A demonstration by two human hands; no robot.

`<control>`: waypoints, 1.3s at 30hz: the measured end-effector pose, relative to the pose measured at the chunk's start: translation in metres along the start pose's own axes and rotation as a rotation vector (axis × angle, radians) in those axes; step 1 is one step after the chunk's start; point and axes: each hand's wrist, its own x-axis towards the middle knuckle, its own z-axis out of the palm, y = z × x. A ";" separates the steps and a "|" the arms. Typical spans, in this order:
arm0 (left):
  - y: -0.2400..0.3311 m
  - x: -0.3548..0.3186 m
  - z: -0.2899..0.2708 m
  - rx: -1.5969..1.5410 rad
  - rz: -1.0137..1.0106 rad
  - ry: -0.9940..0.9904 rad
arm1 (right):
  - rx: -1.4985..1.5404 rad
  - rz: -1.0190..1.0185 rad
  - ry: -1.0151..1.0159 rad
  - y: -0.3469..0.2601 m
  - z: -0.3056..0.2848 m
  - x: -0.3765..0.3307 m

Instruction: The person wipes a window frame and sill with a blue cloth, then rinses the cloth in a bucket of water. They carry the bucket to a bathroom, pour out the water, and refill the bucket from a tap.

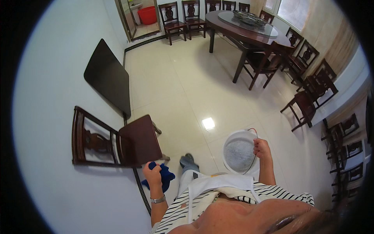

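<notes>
A crumpled dark blue cloth point(166, 178) hangs from my left hand point(152, 173), whose fingers are closed on it near the front of a dark wooden chair point(140, 142). On the other side, my right hand point(262, 149) is wrapped round the thin handle of a white bucket point(228, 137). Inside the bucket is greyish, speckled or foamy-looking liquid point(239, 154). Whether the bucket rests on the floor or hangs from the handle, I cannot tell.
A dark flat panel point(109, 78) leans against the left wall. A round table point(222, 29) with a glass turntable point(269, 31) stands at the far right, ringed by several chairs point(306, 105). Through the doorway at the back is a red tub point(147, 15). Glossy tiles point(167, 85) cover the floor.
</notes>
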 end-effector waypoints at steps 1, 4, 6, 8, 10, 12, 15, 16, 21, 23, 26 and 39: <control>0.003 0.042 0.013 -0.019 0.005 0.008 | 0.013 -0.029 -0.001 -0.024 0.029 0.028; 0.031 0.178 0.055 -0.021 -0.010 0.012 | 0.053 -0.101 0.037 -0.076 0.110 0.107; 0.053 0.256 0.069 -0.043 -0.043 0.000 | 0.056 -0.058 0.051 -0.093 0.180 0.140; 0.073 0.336 0.103 -0.155 -0.032 -0.046 | 0.037 -0.048 0.071 -0.137 0.242 0.183; 0.096 0.406 0.139 -0.148 0.013 -0.074 | 0.078 -0.038 0.027 -0.185 0.295 0.221; 0.119 0.480 0.169 -0.156 0.026 -0.112 | 0.097 -0.039 0.018 -0.226 0.359 0.263; 0.135 0.594 0.195 -0.142 0.070 -0.050 | 0.052 -0.015 -0.073 -0.273 0.469 0.333; 0.140 0.630 0.203 -0.163 0.053 -0.008 | 0.016 -0.017 -0.107 -0.287 0.509 0.359; 0.163 0.828 0.255 -0.087 0.037 0.070 | -0.031 0.020 -0.069 -0.323 0.677 0.495; 0.183 0.896 0.268 0.009 0.093 0.085 | -0.059 -0.007 -0.058 -0.343 0.745 0.549; 0.186 1.013 0.275 -0.040 0.057 0.115 | -0.156 0.018 -0.072 -0.401 0.856 0.603; 0.320 1.545 0.406 0.075 0.069 -0.088 | 0.007 -0.107 0.019 -0.607 1.279 0.781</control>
